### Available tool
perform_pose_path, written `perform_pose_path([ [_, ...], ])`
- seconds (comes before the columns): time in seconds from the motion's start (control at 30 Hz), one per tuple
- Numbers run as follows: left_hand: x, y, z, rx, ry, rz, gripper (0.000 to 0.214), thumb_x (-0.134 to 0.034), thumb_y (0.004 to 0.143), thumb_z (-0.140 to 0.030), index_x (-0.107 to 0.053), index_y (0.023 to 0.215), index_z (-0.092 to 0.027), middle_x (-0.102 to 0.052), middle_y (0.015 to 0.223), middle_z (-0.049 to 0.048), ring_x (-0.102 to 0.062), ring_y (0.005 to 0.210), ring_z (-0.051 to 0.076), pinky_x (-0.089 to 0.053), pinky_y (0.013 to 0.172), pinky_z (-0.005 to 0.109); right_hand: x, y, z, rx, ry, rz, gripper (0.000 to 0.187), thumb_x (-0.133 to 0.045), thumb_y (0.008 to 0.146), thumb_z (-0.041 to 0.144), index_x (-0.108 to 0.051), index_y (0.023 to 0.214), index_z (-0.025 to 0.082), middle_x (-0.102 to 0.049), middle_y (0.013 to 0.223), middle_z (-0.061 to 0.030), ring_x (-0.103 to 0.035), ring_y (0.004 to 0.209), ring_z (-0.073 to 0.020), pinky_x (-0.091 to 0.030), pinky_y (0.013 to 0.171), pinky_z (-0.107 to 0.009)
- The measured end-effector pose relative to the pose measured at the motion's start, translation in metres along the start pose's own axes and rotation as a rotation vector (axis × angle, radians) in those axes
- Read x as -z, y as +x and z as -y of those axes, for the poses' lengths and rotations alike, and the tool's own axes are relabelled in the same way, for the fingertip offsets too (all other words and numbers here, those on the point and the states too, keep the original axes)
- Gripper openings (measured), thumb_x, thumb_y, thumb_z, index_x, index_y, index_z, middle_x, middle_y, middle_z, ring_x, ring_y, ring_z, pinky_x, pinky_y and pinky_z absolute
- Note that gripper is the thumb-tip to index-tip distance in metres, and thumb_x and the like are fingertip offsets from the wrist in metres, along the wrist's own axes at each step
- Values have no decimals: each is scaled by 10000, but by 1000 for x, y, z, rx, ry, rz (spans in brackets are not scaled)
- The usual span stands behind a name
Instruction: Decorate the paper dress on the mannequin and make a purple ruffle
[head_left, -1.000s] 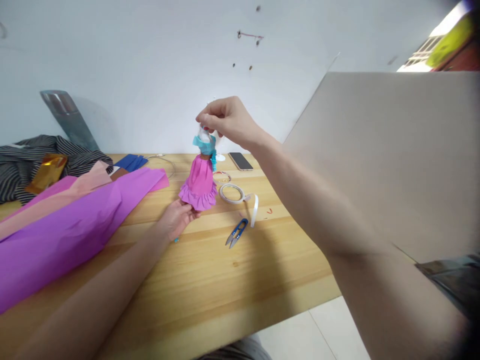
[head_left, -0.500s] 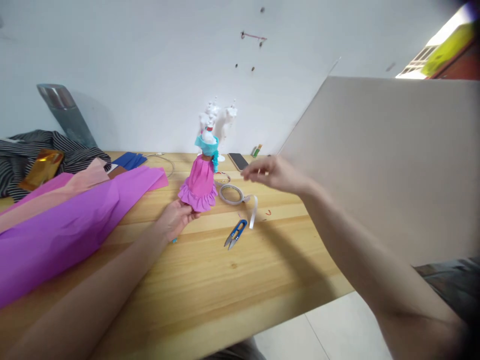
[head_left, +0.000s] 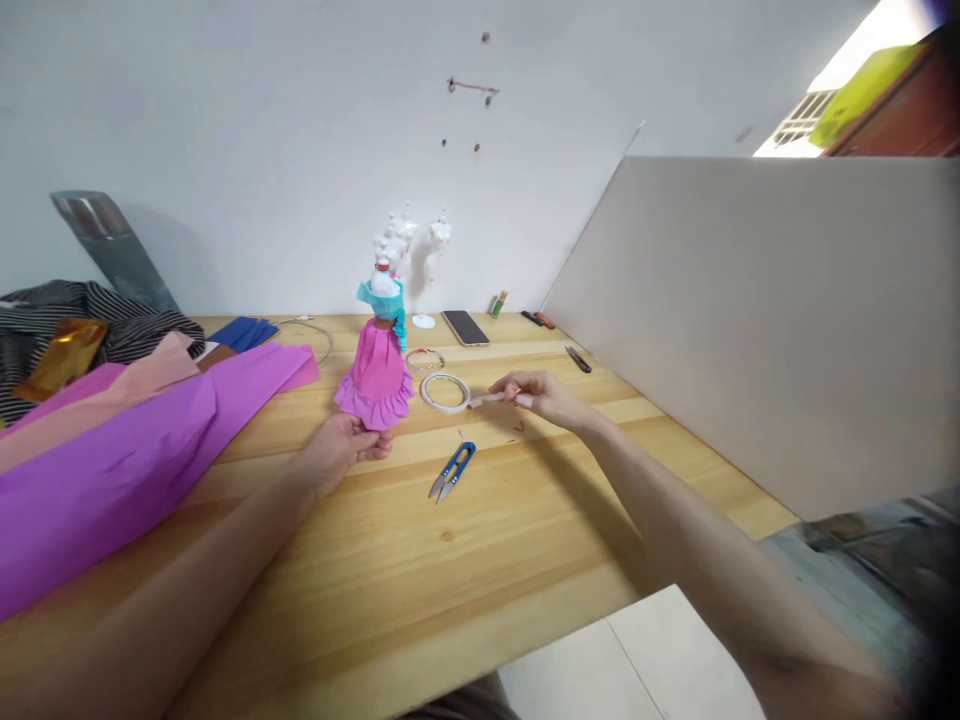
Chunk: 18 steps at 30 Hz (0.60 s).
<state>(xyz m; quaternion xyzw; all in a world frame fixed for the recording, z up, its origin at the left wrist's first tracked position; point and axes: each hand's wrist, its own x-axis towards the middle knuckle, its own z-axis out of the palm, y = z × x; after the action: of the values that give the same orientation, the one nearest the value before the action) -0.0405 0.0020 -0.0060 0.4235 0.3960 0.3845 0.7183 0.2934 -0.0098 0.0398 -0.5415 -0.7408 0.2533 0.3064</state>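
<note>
- left hand [head_left: 337, 455] tucked at the doll's [head_left: 375, 365] hem, doll at its 1 o'clock; can't tell the grip
- right hand [head_left: 536, 396] pinching tape strip [head_left: 491, 397], roll [head_left: 450, 410] at its 9
- open table [head_left: 450, 590] at snips' [head_left: 451, 465] 6, right to the edge

The figure [head_left: 367, 365] wears a hot-pink skirt [head_left: 375, 362] with a purplish-pink frilled hem [head_left: 373, 410], a turquoise top [head_left: 383, 302] and a red neck band [head_left: 384, 267]. Left of it I see violet paper [head_left: 180, 425], peach paper [head_left: 146, 372], black-and-pale striped cloth [head_left: 146, 338] and gold foil [head_left: 64, 360]. To its right, a white tape roll [head_left: 444, 409]; nearer me than it, blue-handled snips [head_left: 466, 456]. The table [head_left: 375, 570] beneath it is honey-yellow, streaked with grain.
</note>
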Motion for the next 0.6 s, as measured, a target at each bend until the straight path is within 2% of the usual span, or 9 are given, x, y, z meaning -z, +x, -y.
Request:
perform_pose_path([
  [0.2, -1, 0, 4, -33, 68, 3, 139, -783, 633, -85, -657, 691, -79, -686, 670, 54, -630, 580, 111, -532, 587, 231, 20, -1, -5, -110, 181, -213, 136, -570, 692, 312, -557, 682, 176, -697, 764, -76, -608, 621, -141, -486, 589, -264],
  [0.3, -2, 1, 7, -58, 99, 15, 141, -785, 637, -102, -655, 687, -86, -688, 661, 52, -629, 573, 113, -539, 583, 235, 30, -3, -7, -180, 170, -236, 149, -617, 670, 309, -593, 696, 164, -666, 671, -47, -562, 548, -114, -454, 527, -237],
  [0.5, -2, 4, 14, -85, 158, 24, 126, -773, 642, -94, -647, 654, -90, -689, 634, 60, -637, 540, 127, -544, 538, 237, 19, 4, -3, -279, 100, -196, 228, -657, 619, 224, -662, 830, 139, -641, 574, -17, -535, 433, -106, -393, 406, -216],
  [0.6, -1, 5, 16, -86, 159, 17, 121, -764, 642, -80, -647, 671, -90, -685, 617, 61, -632, 520, 129, -544, 527, 246, 22, -8, 7, -251, 81, -300, 296, -688, 627, 260, -652, 907, 171, -648, 618, -21, -578, 484, -128, -450, 462, -244],
])
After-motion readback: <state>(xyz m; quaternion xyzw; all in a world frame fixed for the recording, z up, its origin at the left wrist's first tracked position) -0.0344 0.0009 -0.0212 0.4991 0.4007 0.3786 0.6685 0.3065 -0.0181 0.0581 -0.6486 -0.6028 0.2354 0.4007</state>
